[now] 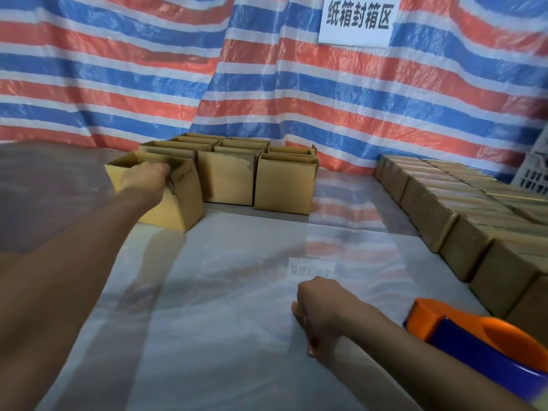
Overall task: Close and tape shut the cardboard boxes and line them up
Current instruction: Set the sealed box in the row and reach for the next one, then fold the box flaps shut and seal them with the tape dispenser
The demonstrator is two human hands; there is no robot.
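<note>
The left arm stretches far forward, the left hand gripping the rim of a box, while the right hand sits close in, fingers curled under.

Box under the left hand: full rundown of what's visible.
The box is plain brown corrugated cardboard, top open, flaps up; the right flap carries faint dark print. It stands at the front left of the group of open boxes, skewed to them and seemingly tipped, on the glossy grey table. The left hand grips its near top edge. Whether it touches the others is unclear.
</note>
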